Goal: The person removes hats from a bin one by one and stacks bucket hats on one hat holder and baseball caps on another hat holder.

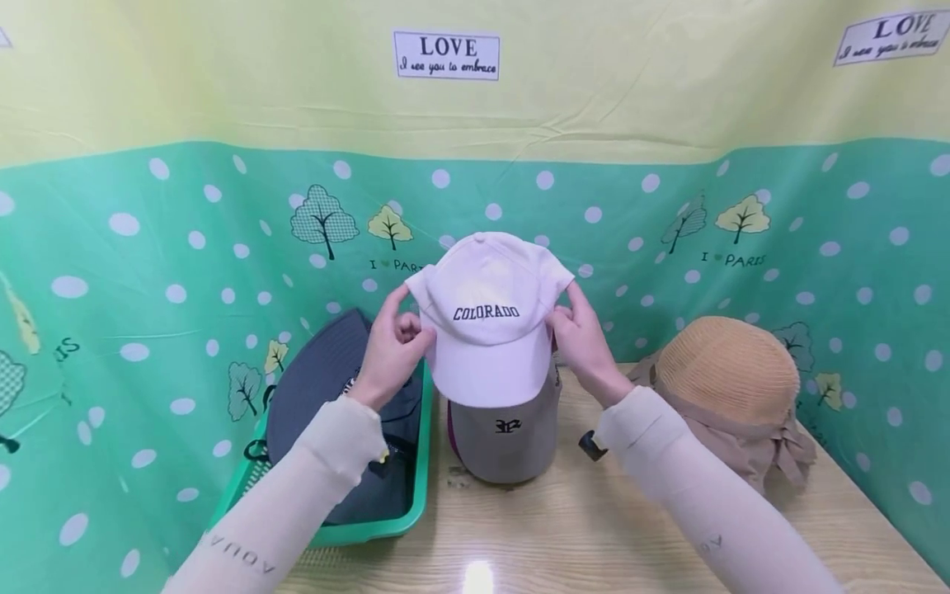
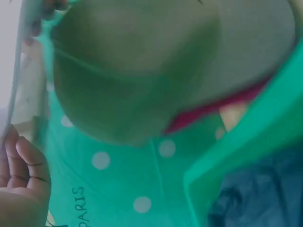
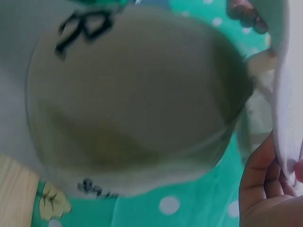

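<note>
A white baseball cap (image 1: 486, 276) lettered COLORADO is held up by its two sides, its brim towards me. My left hand (image 1: 393, 346) pinches its left edge between thumb and fingers. At the right edge, my right hand (image 1: 585, 337) pinches it in the same way. Directly below and behind it in the head view is a grey-brown baseball cap (image 1: 505, 450) with a dark emblem and a magenta edge, its upper part hidden. The right wrist view shows the white cap's edge (image 3: 289, 109) in the right fingers, beside the grey-brown cap (image 3: 142, 99).
Left of the caps, a green plastic basket (image 1: 421, 495) holds dark navy hats (image 1: 319, 388). A tan hat (image 1: 727, 371) with a woven crown and a fabric bow rests at the right on the wooden table (image 1: 549, 544). A patterned green and yellow cloth (image 1: 490, 186) hangs behind and at both sides.
</note>
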A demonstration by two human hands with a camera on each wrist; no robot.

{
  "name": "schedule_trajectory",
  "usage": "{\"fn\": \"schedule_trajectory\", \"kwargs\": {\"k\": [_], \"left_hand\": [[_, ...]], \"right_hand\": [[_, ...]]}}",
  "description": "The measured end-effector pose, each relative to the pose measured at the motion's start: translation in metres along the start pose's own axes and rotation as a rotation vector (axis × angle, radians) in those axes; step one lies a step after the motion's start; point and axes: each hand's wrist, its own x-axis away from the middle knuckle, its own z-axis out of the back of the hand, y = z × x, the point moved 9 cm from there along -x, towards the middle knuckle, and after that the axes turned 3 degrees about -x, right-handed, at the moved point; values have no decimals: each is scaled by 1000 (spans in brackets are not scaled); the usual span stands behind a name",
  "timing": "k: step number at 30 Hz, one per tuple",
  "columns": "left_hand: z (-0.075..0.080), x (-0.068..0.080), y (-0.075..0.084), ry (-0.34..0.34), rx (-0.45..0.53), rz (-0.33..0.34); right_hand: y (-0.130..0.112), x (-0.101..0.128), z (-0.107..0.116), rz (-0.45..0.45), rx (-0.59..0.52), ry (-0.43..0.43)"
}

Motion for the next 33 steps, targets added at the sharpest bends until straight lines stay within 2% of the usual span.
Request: {"fn": "schedule_trajectory", "kwargs": {"k": [2, 4, 7, 11, 16, 22, 25, 28, 33], "left_hand": [[-5, -6, 4, -3, -5, -9], [-9, -12, 1, -9, 6, 14], [-16, -24, -25, -19, 56, 92], [-27, -32, -60, -55, 110, 223], [-40, -21, -76, -109, 150, 367], [-51, 2, -85, -133, 278, 509], [-55, 11, -83, -129, 331, 514], [-60, 17, -80, -113, 384, 483], [-66, 33, -84, -83, 398, 484]], "right_hand": [[5, -8, 4, -9, -1, 10], [11, -15, 7, -25, 0, 17], [22, -23, 10, -77, -8, 25], [42, -27, 13, -234, -32, 3], [68, -15, 10, -433, -118, -84], [81, 6, 5, -531, -242, -158], [84, 18, 1, -546, -312, -193], [88, 29, 0, -547, -359, -211], [101, 44, 5, -558, -306, -183]]}}
